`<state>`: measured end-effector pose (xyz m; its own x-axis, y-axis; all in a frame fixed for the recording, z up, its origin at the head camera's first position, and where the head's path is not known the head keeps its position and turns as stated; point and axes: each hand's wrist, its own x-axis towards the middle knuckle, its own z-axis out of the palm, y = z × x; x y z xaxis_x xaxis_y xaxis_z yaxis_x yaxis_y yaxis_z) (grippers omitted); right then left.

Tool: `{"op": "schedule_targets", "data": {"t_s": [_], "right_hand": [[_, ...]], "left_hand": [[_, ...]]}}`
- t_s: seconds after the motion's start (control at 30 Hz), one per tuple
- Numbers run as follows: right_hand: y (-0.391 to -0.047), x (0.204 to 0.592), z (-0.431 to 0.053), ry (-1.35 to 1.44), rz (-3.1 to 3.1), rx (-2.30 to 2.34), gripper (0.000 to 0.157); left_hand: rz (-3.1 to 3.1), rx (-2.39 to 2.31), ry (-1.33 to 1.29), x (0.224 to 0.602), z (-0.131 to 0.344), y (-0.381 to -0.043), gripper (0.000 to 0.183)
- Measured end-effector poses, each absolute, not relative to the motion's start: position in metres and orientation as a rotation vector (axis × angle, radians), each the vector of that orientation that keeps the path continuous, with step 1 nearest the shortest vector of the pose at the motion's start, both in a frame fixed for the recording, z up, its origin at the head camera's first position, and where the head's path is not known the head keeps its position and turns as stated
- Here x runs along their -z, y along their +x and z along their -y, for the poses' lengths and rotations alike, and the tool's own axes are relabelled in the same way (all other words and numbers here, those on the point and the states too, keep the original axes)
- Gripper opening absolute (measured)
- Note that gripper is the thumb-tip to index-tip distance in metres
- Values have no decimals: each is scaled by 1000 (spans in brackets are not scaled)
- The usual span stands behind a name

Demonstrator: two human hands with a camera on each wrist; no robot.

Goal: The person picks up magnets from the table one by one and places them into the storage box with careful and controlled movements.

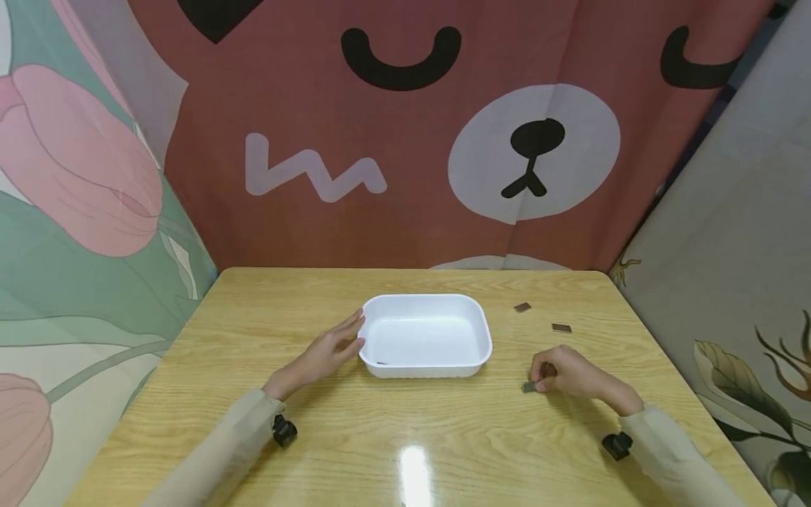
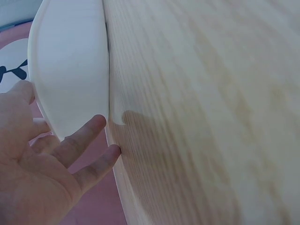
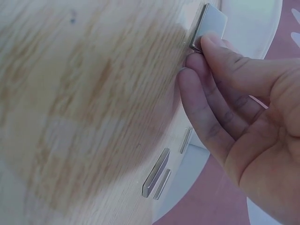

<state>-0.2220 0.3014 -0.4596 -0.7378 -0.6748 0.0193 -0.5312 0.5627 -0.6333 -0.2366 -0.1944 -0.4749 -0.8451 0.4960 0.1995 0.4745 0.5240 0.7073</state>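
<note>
A white rectangular plastic tray (image 1: 424, 301) stands on the wooden table. My left hand (image 1: 329, 352) touches its left side with extended fingers; in the left wrist view, fingers (image 2: 84, 136) spread beside the tray's outer wall (image 2: 70, 70). To the right of the tray, my right hand (image 1: 567, 373) pinches a small flat rectangular metal piece (image 1: 529, 387) between thumb and fingers. Seen from the right wrist, this piece (image 3: 212, 26) is shiny silver and tilted up on an edge, close to the tabletop. A dark sliver (image 1: 382, 363) shows inside the tray near its front left corner.
Two similar flat pieces lie on the table beyond my right hand: one (image 1: 522, 307) farther back, another (image 1: 561, 328) nearer the right edge. Printed cloths hang behind the table (image 1: 285, 289) and along both sides. Light glares off the tabletop near the front.
</note>
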Motion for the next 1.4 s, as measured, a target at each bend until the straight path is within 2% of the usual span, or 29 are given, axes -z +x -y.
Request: {"op": "schedule_targets", "data": {"t_s": [0.67,1.03,1.4], "right_hand": [[-223,456,-301,-989,-2601,928,18],[-223,457,-299,-1197,-2646,925,20],[-224,458,-297,-1080,-2655,918,14]], "left_hand": [[-2724,-1244,869,475,196,-238,60],[-2716,-1250,878,475,196,-237,61],[-2718,-1247,871,474,195,-237,61]]}}
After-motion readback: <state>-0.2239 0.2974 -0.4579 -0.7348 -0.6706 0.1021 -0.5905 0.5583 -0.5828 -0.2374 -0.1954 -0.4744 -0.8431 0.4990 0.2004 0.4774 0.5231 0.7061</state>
